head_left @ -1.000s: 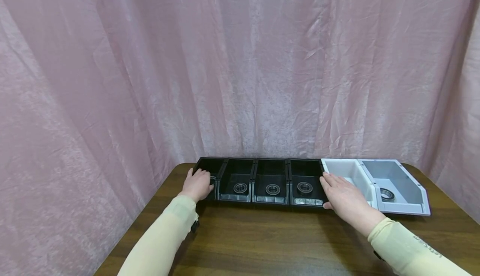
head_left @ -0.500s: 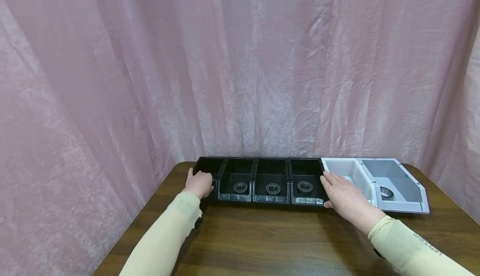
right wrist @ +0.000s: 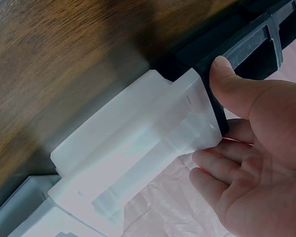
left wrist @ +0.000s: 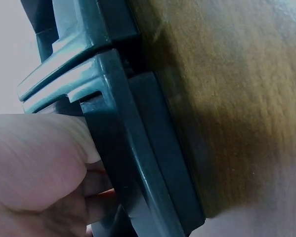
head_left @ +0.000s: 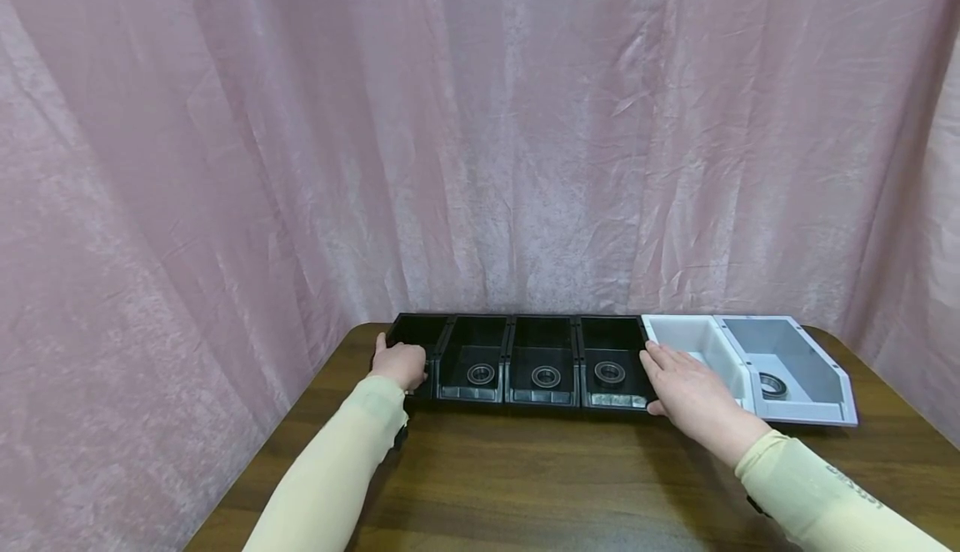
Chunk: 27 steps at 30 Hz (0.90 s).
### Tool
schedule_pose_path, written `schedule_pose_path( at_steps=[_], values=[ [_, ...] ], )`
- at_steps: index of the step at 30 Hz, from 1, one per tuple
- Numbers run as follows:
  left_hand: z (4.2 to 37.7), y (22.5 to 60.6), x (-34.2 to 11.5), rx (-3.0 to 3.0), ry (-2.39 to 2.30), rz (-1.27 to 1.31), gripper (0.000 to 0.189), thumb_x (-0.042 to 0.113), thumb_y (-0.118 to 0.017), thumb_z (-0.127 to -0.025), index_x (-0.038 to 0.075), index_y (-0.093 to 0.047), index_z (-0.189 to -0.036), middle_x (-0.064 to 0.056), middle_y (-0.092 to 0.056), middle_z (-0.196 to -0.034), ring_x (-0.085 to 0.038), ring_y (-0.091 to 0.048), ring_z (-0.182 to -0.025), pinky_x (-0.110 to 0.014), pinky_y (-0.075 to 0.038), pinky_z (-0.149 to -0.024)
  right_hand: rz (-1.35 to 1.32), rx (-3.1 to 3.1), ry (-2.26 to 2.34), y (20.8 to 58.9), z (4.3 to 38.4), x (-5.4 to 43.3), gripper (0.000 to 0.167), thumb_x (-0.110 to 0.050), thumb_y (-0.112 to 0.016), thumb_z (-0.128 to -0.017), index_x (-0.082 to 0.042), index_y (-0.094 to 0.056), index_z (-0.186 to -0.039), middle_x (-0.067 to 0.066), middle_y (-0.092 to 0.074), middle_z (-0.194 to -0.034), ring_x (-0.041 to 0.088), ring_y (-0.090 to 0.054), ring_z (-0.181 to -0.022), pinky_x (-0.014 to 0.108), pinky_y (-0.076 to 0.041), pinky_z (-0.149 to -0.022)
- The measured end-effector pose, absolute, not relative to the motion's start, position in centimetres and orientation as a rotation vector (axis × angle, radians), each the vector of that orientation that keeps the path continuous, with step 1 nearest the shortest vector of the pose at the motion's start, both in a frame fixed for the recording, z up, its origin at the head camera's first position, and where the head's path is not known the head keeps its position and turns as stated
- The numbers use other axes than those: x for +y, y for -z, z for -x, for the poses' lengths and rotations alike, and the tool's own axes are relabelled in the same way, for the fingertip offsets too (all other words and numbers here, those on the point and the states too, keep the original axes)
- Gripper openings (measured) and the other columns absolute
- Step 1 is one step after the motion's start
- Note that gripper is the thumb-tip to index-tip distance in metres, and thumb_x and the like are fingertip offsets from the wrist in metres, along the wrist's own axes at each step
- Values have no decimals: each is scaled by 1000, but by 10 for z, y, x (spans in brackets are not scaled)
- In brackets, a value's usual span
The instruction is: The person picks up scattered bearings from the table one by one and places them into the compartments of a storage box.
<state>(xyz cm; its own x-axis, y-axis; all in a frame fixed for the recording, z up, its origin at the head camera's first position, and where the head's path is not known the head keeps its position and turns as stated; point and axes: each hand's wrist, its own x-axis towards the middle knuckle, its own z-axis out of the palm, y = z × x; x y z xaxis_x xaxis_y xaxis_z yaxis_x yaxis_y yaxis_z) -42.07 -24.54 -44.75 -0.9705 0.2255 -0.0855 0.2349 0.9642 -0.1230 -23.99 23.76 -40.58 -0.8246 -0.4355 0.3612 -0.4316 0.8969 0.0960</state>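
My left hand (head_left: 399, 366) reaches over the front of the leftmost black bin (head_left: 423, 331), its fingers bent down inside. The left wrist view shows the thumb (left wrist: 91, 143) behind the bin's front lip (left wrist: 123, 123); the fingertips are hidden, so whether they hold anything cannot be told. My right hand (head_left: 688, 389) rests on the rims where the rightmost black bin (head_left: 611, 335) meets the white bin (head_left: 686, 331). In the right wrist view its thumb (right wrist: 227, 81) touches the black rim and the fingers lie loosely bent. Ball bearings lie in the other black bins: one (head_left: 481, 374), another (head_left: 546, 378), another (head_left: 610, 373).
A grey bin (head_left: 802, 368) with a ball bearing (head_left: 772, 385) ends the row at the right. All bins stand side by side at the far edge of the wooden table (head_left: 540, 477). A pink curtain (head_left: 480, 135) hangs behind them.
My left hand has sunk slightly and shifted a little right, its fingers bending more; the bearing partly seen beside it is now hidden. My right hand stays in place.
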Motion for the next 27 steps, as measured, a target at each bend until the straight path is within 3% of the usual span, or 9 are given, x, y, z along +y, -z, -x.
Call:
schedule_pose_path(
  at_steps=[6,14,17,23,27],
  values=[
    [416,443,-239,3043,169,-316,19,23,-85,-97,22,-81,-78,-3,-82,-104,-40,-69,-124,-81,-10,-125,-644,-2680,26,406,241,239,77,-22,-98,-80,16,-64,-138,37,-61,-146,52,-61,-136,62,-49,-115],
    [364,400,-220,3082,100,-309,13,20,-86,-98,15,-82,-86,-6,-81,-106,-38,-68,-126,-75,-17,-128,-651,-2678,23,408,240,239,77,-22,-98,-81,17,-64,-138,37,-61,-146,52,-61,-136,62,-50,-114],
    [353,393,-218,3107,79,-351,11,21,-87,-97,12,-82,-93,-9,-81,-114,-40,-65,-132,-73,-21,-128,-652,-2682,-3,411,238,241,77,-22,-98,-82,17,-63,-139,38,-60,-147,53,-60,-137,62,-50,-114],
    [340,378,-211,3213,90,-397,34,19,-76,-106,4,-74,-136,-17,-66,-152,-44,-48,-153,-72,-24,-128,-638,-2672,-43,412,233,247,77,-27,-95,-86,15,-62,-142,36,-60,-148,54,-59,-137,65,-49,-113],
    [327,373,-202,3346,124,-471,45,19,-69,-110,3,-63,-152,-19,-60,-159,-42,-48,-153,-69,-28,-128,-643,-2618,-18,414,229,247,76,-36,-89,-92,13,-63,-143,33,-62,-147,53,-60,-136,66,-49,-113]
  ],
)
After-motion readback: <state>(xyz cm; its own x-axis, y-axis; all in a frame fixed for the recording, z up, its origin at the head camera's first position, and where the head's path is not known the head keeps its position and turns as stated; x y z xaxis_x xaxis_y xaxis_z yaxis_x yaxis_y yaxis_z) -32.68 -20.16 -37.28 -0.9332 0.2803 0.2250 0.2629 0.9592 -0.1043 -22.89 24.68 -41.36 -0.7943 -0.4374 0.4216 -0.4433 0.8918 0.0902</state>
